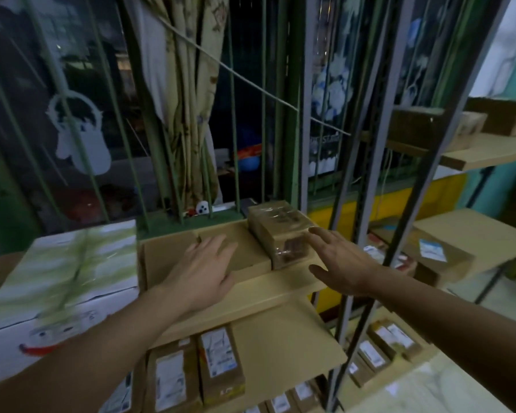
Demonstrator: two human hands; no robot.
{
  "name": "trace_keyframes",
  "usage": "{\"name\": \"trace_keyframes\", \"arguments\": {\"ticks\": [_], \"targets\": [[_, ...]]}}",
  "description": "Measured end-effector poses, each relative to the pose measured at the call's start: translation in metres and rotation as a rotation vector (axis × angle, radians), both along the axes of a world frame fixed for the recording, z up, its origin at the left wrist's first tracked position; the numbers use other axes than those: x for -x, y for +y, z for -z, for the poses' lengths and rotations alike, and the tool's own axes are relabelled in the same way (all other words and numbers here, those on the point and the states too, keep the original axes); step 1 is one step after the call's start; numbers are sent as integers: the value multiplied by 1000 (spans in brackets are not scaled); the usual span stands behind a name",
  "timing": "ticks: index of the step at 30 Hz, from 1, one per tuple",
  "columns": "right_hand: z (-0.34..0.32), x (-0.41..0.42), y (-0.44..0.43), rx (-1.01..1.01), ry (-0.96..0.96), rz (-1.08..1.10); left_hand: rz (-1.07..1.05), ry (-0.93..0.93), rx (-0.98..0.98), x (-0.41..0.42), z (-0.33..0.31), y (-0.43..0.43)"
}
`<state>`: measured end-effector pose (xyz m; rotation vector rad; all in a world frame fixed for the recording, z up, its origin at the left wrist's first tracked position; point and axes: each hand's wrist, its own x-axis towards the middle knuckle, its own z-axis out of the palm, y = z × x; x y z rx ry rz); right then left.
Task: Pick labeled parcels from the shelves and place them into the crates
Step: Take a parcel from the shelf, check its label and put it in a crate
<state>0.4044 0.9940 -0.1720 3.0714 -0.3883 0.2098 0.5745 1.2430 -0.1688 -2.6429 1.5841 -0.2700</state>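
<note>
Nothing was picked yet: left hand [204, 271] spread over a flat carton [173, 260], right hand [338, 263] spread beside the tape-wrapped parcel [277, 231]; labelled parcels [218, 362] sat shelved below.

Two hands are showing: one left hand [203, 274] and one right hand [343, 263]. One tape-wrapped parcel [280, 231] and one flat box [167, 260] are sitting on the top shelf [251, 298]. Two labeled parcels are standing below, a left parcel [173, 380] and a right parcel [221, 365]. One white carton [57, 278] is lying on the left.
</note>
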Motion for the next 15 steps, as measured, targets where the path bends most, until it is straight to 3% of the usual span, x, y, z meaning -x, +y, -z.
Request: {"name": "trace_keyframes", "arguments": {"ticks": [6,11,15], "targets": [[6,-28,-67,-240,-175,-16,-217,123,198,-4,9,-75],[19,-60,-101,-772,-232,36,-418,661,532,10,9,-129],[34,-77,-95,-1059,-238,7,-535,793,703,19,17,-153]]}}
